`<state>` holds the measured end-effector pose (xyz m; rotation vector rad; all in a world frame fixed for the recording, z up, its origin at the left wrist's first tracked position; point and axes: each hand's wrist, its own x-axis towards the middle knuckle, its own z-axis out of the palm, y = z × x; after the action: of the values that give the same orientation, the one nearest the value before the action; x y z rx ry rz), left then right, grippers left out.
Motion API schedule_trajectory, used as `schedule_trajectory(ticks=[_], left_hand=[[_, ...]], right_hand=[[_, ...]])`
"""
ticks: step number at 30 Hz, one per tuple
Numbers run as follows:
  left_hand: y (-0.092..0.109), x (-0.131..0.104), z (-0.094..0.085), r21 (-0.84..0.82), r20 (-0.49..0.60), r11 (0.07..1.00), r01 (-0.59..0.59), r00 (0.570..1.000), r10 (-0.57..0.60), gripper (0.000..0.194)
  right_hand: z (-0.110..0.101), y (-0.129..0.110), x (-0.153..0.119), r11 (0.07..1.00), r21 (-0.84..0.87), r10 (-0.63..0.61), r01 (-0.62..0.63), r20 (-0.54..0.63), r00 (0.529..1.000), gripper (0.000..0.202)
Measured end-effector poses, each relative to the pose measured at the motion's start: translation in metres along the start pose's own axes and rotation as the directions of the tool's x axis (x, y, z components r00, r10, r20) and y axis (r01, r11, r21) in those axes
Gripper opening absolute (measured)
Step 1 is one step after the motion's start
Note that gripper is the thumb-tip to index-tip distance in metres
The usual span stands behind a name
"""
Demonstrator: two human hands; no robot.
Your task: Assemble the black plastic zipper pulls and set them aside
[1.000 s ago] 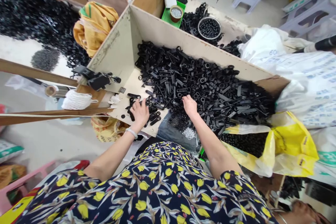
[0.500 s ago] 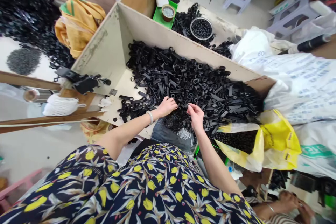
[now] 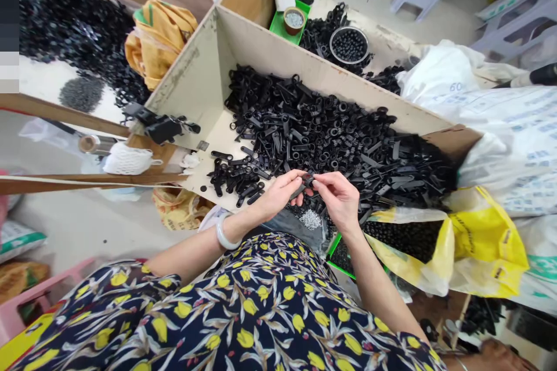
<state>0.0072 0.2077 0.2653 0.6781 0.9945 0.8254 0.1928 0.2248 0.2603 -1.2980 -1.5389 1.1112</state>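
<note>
My left hand (image 3: 282, 194) is closed around a dark, elongated black plastic part (image 3: 297, 192), held above the near edge of the heap. The thumb and fingertips of my right hand (image 3: 339, 200) pinch at the far end of that part; whether a second small piece sits between them is hard to make out. Both hands nearly touch. Beyond them spreads a heap of black plastic parts (image 3: 278, 127), long flat levers mixed with small rings. Just below the hands lies a small pile of silver pins (image 3: 310, 219) on a dark sheet.
Wooden boards (image 3: 331, 84) wall in the heap. Behind them stand a metal bowl of black pieces (image 3: 348, 45) and a green tray (image 3: 278, 26). A yellow bag (image 3: 487, 243) and white sacks (image 3: 513, 127) crowd the right. A co-worker's hand (image 3: 500, 356) shows at the bottom right.
My hands have come from the heap closer to my body and together. The left now holds a black part up, and the right has met it. The view has shifted slightly.
</note>
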Motion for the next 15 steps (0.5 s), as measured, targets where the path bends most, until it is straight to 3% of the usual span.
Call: schedule_trajectory(ticks=[6, 11, 15], left_hand=[[-0.002, -0.01, 0.002, 0.169, -0.013, 0.986, 0.01, 1.0, -0.008, 0.039], [-0.003, -0.023, 0.012, 0.403, -0.068, 0.91, -0.099, 0.988, 0.138, 0.036], [-0.005, -0.033, 0.014, 0.553, -0.099, 0.824, -0.12, 0.973, 0.208, 0.033]], right_hand=[[-0.008, -0.004, -0.005, 0.992, -0.09, -0.082, 0.09, 0.095, 0.992, 0.012], [-0.011, -0.013, -0.013, 0.98, -0.134, -0.129, 0.144, 0.112, 0.985, 0.012], [-0.013, -0.018, -0.022, 0.963, -0.16, -0.189, 0.215, 0.165, 0.968, 0.013]])
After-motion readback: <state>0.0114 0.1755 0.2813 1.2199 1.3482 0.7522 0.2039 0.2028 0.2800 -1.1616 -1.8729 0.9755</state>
